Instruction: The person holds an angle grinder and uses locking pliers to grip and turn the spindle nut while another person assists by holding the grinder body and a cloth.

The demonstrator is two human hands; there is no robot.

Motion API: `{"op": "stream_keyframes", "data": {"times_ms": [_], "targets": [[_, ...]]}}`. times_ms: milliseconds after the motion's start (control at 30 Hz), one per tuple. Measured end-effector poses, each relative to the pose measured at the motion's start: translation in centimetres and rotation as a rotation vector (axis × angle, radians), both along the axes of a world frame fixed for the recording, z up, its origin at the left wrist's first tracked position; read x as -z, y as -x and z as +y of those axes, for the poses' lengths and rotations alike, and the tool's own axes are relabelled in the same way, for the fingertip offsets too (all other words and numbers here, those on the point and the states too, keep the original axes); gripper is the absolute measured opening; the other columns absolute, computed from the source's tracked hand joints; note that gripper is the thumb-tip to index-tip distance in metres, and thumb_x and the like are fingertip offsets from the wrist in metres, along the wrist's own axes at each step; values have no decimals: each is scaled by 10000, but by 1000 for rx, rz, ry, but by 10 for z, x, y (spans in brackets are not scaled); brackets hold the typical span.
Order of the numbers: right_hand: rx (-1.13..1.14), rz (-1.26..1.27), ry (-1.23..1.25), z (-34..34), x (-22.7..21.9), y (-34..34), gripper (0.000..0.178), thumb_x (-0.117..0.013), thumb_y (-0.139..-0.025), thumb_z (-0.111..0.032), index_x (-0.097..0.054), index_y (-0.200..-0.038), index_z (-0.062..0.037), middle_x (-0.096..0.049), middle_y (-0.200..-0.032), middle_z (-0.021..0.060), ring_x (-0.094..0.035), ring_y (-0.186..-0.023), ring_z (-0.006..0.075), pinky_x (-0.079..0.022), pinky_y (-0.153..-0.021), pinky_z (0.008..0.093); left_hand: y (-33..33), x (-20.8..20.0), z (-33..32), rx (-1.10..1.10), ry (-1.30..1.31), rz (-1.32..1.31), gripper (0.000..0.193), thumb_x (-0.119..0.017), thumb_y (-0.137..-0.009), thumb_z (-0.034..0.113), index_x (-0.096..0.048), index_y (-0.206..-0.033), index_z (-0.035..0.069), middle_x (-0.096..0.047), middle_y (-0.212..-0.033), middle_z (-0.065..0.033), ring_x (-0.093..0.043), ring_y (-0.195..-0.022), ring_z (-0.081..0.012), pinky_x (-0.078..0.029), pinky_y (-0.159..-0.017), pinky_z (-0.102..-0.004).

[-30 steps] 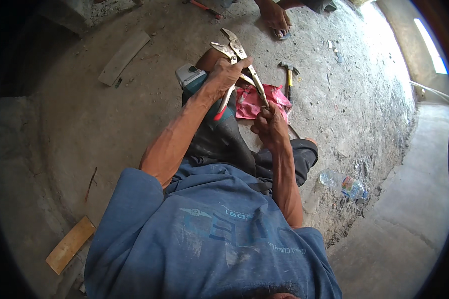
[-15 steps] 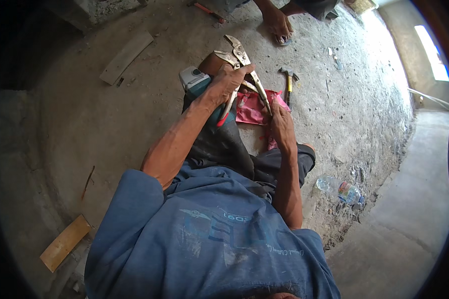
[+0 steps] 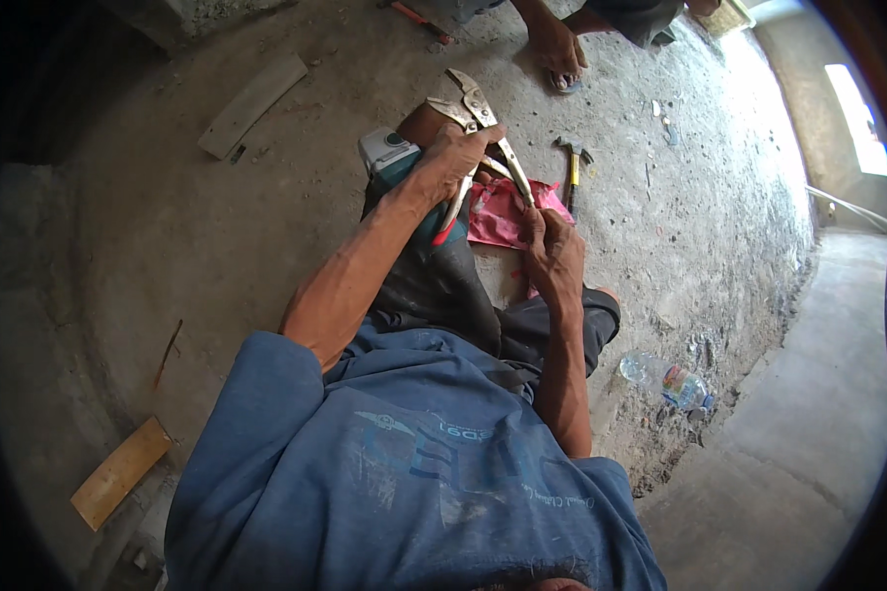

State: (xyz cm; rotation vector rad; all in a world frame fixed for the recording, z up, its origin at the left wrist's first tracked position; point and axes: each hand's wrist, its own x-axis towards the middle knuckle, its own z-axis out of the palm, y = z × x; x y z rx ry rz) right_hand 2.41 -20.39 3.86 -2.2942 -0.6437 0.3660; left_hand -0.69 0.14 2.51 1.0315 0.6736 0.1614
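My left hand [image 3: 453, 163] is wrapped round locking pliers [image 3: 475, 103] just below their jaws, which are apart and point away from me. One handle of the pliers, with a red tip, hangs down beside my left wrist. My right hand [image 3: 554, 251] is closed with thumb and fingers on the end of the other handle, where the adjusting screw sits. Beneath the pliers lies a pink plastic sheet or bag [image 3: 503, 222]. A teal and grey power tool [image 3: 388, 156] is beside my left forearm, partly hidden by it.
A claw hammer [image 3: 574, 167] lies just beyond the pink plastic. Another person's foot and hand [image 3: 559, 54] are at the far side, near a red-handled tool [image 3: 424, 22]. Boards [image 3: 253, 106] lie to the left, a plastic bottle [image 3: 666, 381] to the right.
My right hand has turned slightly at the handle's end, its fingers more curled. The pliers stay in about the same place; the view has shifted a little.
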Motion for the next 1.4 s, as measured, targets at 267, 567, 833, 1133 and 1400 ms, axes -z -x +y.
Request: {"op": "stream_keyframes", "data": {"times_ms": [267, 567, 833, 1133, 1400], "targets": [[-102, 683, -233, -22, 31, -16, 489, -458, -1064, -464, -663, -1003, -23, -702, -789, 54, -651, -762, 184, -505, -719, 378, -5, 19, 6, 47, -1, 17, 341, -739, -902, 354, -711, -877, 15, -675, -718, -57, -598, -480, -99, -526, -401, -223], [-138, 1167, -478, 25, 13, -45, 774, -333, -1037, -613, -529, -1360, 62, -680, -1203, 229, -667, -1139, 339, -537, -982, 445, -9, 18, 6, 179, 483, -282, 323, -638, -971, 332, -656, -1039, 16, -718, -872, -117, -713, -718, -199, -627, -672, -324], [-643, 1656, -766, 40, 55, -61, 780, -639, -924, -549, -418, -1487, -55, -504, -1442, 213, -510, -1308, 393, -457, -1034, 448, -1, 1, 6, 297, 502, -307, 550, -505, -1012, 478, -636, -1126, -44, -718, -994, -185, -729, -833, -258, -613, -793, -362], [-432, 1589, -878, 32, 23, -28, 858, -598, -943, -550, -275, -1571, -64, -326, -1555, 298, -338, -1434, 483, -264, -1200, 561, 4, 10, 15, 444, 404, -366, 529, -486, -1026, 455, -619, -1211, -22, -722, -1002, -167, -735, -842, -221, -615, -741, -318], [-586, 1736, -1135, 26, 9, -1, 898, -694, -868, -501, -304, -1564, -89, -334, -1549, 312, -271, -1449, 541, -207, -1197, 636, 6, 11, 6, 588, 154, -404, 456, -440, -1078, 381, -564, -1305, 6, -710, -1088, -121, -732, -847, -158, -597, -638, -195]]}}
